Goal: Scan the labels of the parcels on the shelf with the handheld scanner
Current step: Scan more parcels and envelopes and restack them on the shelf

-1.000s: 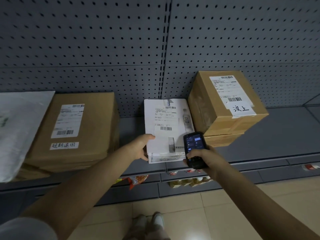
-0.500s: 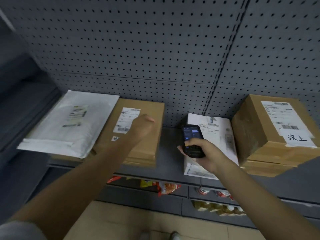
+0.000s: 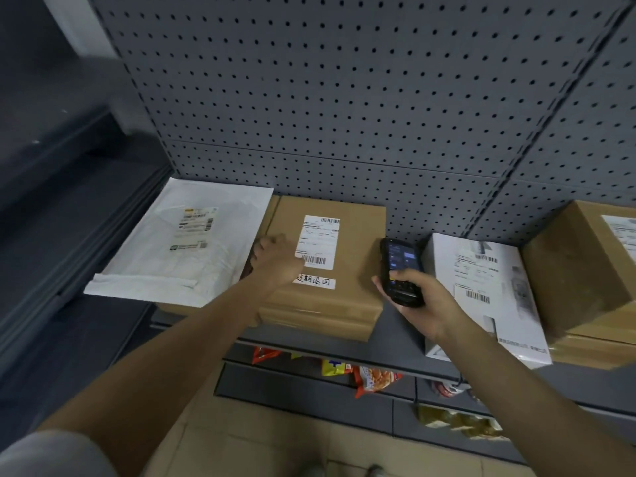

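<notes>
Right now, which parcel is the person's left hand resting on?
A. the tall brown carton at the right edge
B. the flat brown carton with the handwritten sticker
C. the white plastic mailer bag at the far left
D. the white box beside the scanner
B: the left hand lies on top of the flat brown carton, just left of its shipping label, while the right hand holds the handheld scanner off to the side.

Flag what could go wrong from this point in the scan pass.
1. The left hand lies beside the flat carton's label; drifting right, it could cover the lower barcode.
2. The scanner in the right hand sits between that label and the white box; it might read the wrong one.
3. The white mailer overhangs the shelf edge; a nudge could drop it.
</notes>
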A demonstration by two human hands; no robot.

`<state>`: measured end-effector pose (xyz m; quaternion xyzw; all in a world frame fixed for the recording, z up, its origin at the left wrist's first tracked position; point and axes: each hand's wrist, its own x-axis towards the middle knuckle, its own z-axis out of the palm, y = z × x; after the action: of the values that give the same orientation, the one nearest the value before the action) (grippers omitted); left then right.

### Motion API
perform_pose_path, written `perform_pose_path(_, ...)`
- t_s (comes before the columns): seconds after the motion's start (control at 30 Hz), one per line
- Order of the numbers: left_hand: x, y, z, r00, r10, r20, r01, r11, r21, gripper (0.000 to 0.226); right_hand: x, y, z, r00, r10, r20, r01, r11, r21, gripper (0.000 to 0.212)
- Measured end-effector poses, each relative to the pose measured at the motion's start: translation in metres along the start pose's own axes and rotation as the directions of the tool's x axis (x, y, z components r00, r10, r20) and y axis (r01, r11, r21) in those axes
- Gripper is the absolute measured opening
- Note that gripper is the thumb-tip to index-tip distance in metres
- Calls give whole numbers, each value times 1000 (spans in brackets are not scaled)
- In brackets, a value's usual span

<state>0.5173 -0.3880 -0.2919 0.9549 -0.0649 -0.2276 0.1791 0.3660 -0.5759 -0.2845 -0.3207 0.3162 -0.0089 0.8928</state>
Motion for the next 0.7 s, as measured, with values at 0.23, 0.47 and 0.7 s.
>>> perform_pose_path(0.23,7,0,-9,1000,-10,-26,7,994,-107,78,-3,17,4,998,-43,-41,45,998,50,8)
perform_pose_path(0.47,7,-15,1,994,-29,107,66,930,-361,62,-26,16,-16,986,-117,-123,118,993,5,10)
perform_pose_path(0.7,-5,-38,25,884,49,465,340,616,-711,88,-37,28,-21,978,-168,-122,165,986,-33,29)
